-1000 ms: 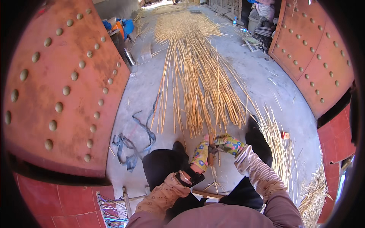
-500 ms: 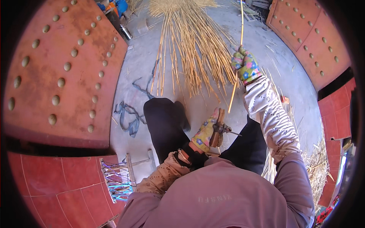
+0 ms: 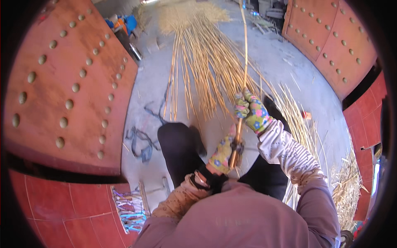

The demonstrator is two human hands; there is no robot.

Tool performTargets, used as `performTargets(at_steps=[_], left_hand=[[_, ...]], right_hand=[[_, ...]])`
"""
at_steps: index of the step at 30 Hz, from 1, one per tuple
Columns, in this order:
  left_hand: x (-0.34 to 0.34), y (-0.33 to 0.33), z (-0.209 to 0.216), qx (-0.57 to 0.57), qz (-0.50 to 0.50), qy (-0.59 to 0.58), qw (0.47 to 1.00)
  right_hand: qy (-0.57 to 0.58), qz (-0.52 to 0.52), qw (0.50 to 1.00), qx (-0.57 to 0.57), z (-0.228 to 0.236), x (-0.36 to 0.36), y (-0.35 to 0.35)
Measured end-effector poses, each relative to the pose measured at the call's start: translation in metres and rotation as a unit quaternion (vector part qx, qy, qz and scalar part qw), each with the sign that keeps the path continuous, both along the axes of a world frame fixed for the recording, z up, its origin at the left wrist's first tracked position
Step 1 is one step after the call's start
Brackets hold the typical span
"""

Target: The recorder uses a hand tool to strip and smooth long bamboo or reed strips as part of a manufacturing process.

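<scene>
My right hand (image 3: 253,110), in a flowered glove, is closed around one long yellow plant stalk (image 3: 246,49) that runs up past the top of the view. Below it my left hand (image 3: 222,156), in a yellow flowered glove, grips a small wooden hand tool with dark metal parts (image 3: 237,147). The stalk's lower end lies against or in this tool; which of the two I cannot tell. Beyond my knees a fan of loose stalks (image 3: 202,66) lies on the grey floor, their bushy heads at the far end.
Studded red doors (image 3: 82,87) stand at both sides. A blue-grey strip (image 3: 142,142) lies left of my knee, near a low stool with woven cords (image 3: 130,206). To my right are more stalks (image 3: 295,132) and a heap of straw-coloured peelings (image 3: 346,194).
My right hand has come down and left, toward me, bringing the stalk's lower end to the tool. My left hand stays near the same spot, still gripping the tool.
</scene>
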State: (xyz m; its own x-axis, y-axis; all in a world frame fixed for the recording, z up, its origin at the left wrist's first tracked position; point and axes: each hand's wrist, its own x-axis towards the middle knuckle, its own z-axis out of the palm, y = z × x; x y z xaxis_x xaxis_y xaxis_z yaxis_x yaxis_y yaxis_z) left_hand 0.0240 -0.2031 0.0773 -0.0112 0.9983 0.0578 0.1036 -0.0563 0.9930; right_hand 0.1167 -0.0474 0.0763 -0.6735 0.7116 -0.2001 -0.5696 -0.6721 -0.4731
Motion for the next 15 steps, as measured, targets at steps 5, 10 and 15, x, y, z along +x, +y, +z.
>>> performTargets(at_steps=[5,10,15], left_hand=[[0.017,0.006,-0.005,-0.278,-0.052,-0.277,0.919],[0.013,0.030,-0.015,-0.273,-0.033,-0.319,0.907],[0.014,0.049,0.013,0.040,-0.013,-0.067,0.997]], right_hand=[[-0.038,-0.227,0.973,-0.004,0.023,0.029,0.080],[-0.068,-0.277,0.957,0.061,0.039,0.009,0.083],[-0.084,-0.204,0.974,0.052,0.034,-0.002,0.061]])
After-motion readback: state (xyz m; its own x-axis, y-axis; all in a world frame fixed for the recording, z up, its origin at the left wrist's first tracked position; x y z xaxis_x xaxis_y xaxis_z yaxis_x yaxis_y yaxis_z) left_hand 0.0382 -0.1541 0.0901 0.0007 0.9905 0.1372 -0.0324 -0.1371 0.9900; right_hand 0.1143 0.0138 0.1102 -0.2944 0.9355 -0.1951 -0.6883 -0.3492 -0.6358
